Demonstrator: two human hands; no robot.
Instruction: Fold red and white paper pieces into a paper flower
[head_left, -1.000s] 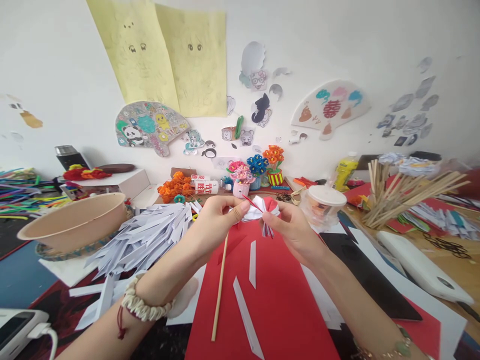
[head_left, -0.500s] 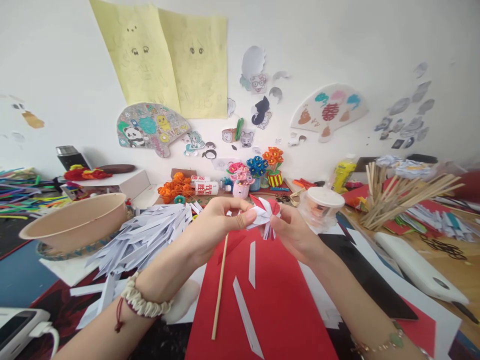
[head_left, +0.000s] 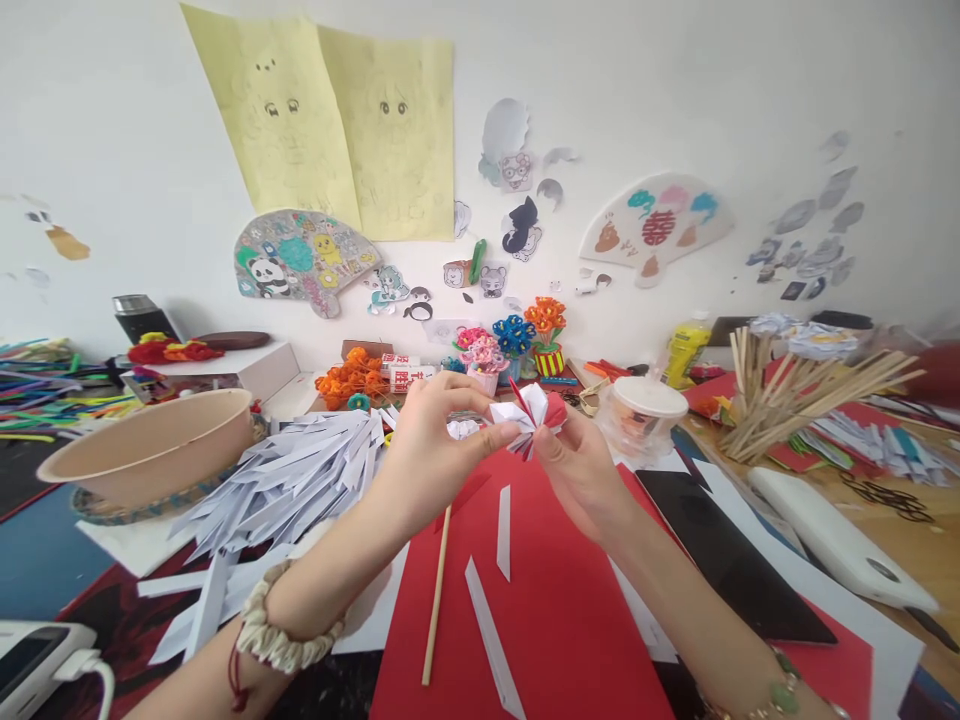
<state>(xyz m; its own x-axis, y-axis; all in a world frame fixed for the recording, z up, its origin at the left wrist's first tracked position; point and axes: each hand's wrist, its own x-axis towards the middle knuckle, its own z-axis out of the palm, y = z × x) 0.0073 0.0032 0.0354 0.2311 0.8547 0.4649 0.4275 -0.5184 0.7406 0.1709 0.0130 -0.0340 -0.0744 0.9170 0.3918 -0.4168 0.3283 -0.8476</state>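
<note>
A folded red and white paper flower (head_left: 531,408) is held up above the red sheet (head_left: 570,610). My left hand (head_left: 450,425) pinches its white petals from the left between thumb and fingers. From the right, my right hand (head_left: 581,460) grips the flower's red and white side, thumb in front. Below my hands, two folded white paper strips (head_left: 491,630) and a thin wooden stick (head_left: 437,600) lie on the red sheet.
Left of my arm lies a heap of folded white strips (head_left: 292,480) beside a beige basin (head_left: 150,450). On the right are a black tablet-like slab (head_left: 731,550), a white power bank (head_left: 840,535), a lidded tub (head_left: 649,410) and a bundle of wooden sticks (head_left: 810,390).
The paper flower has turned in my hands, so its petals now fan out more toward the top. My left hand has risen slightly and its fingers have shifted.
</note>
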